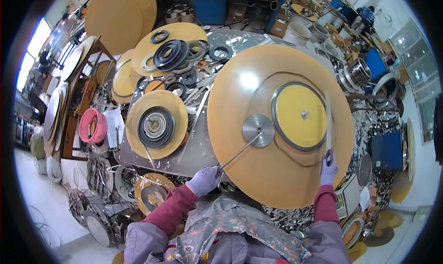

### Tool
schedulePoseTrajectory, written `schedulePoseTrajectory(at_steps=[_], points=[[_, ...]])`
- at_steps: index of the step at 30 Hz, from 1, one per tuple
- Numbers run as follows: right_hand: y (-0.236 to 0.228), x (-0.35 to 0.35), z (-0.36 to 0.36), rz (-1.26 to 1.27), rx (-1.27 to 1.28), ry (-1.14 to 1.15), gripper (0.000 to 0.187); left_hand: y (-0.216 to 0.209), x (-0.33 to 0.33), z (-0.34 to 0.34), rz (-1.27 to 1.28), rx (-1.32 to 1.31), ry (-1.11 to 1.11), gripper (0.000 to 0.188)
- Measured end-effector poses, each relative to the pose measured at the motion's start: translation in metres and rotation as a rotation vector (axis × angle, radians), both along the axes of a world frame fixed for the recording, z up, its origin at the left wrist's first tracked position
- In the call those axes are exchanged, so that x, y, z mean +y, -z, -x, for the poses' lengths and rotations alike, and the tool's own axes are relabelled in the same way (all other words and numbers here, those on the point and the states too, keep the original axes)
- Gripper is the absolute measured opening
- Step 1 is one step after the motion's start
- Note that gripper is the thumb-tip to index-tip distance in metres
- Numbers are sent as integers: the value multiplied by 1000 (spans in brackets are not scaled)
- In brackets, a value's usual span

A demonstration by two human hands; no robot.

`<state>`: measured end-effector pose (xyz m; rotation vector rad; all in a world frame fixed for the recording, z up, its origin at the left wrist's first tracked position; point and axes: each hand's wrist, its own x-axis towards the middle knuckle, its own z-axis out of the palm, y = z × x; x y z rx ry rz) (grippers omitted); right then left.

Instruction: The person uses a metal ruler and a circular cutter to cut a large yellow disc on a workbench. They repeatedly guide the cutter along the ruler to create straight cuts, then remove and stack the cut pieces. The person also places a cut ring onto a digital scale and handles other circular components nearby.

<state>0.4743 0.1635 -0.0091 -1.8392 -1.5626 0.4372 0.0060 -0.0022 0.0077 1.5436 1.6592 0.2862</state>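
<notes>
My left hand [203,181], in a pale purple glove, is closed round a thin metal rod [237,152]. The rod's far tip meets the centre of a small silver metal disc [250,124], which lies on a large tan round board [230,93]. In my gloved right hand [328,170] is the lower end of a long flat metal strip [328,125], its upper part blurred. The strip runs along the right edge of a yellow disc [295,109] with a dark metal rim. A clear knob-like piece [304,114] stands on that disc.
Left of the board, a smaller tan round board [133,121] carries stacked dark rings [173,130]. Black rings [168,54] lie on another board behind. A pink basin [93,126] stands far left, a blue box [387,149] far right. Metal scraps surround the grey table [200,148].
</notes>
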Motion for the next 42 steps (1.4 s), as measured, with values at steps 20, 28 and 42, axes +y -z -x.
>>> schedulePoseTrajectory(at_steps=[20, 28, 42], points=[[-18, -76, 704, -555, -716, -2321, 9, 43, -22, -24, -133, -132, -95, 17], [-4, 85, 732, -301, -746, -1620, 21, 35, -20, -19, -56, -186, -62, 19], [12, 376, 256, -34, -520, -925, 26, -11, 11, -4, 90, -43, -48, 18]])
